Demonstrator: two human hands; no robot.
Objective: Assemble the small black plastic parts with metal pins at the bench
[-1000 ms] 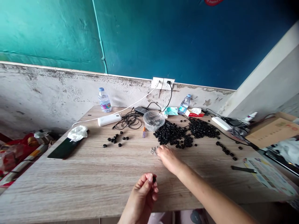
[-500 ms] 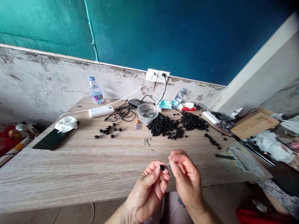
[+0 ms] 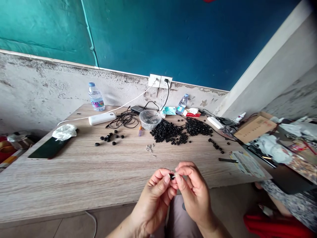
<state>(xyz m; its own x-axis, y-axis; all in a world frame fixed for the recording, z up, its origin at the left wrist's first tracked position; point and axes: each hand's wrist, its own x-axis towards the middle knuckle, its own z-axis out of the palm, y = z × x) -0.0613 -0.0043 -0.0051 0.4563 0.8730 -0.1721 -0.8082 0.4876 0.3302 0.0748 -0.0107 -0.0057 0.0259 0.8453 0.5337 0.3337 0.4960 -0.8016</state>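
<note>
Between the thumb and fingers of my left hand (image 3: 158, 191) is a small round black plastic piece (image 3: 171, 177). My right hand (image 3: 193, 188) pinches a thin silvery pin (image 3: 174, 176), its end at the black piece; how deep it sits cannot be made out. Both hands are held above the table's front edge, fingertips nearly touching. Beyond them lie several loose metal pins (image 3: 149, 148). Farther back, a large pile of black pieces (image 3: 165, 131) spreads beside a clear plastic bowl (image 3: 150, 119) with small metal parts in it. A smaller group of black pieces (image 3: 107, 137) lies to the left.
On the wooden table (image 3: 74, 178) are a phone (image 3: 47, 148) under white tissue, a white power bank (image 3: 102, 118), coiled black cable (image 3: 126, 119), a small orange-capped tube (image 3: 140, 131) and two water bottles. A cardboard box (image 3: 255, 126) stands right, near another person's patterned clothing (image 3: 289, 201).
My right hand has moved left, bringing the pin against the black piece in my left hand. The whole view has shifted slightly to the right.
</note>
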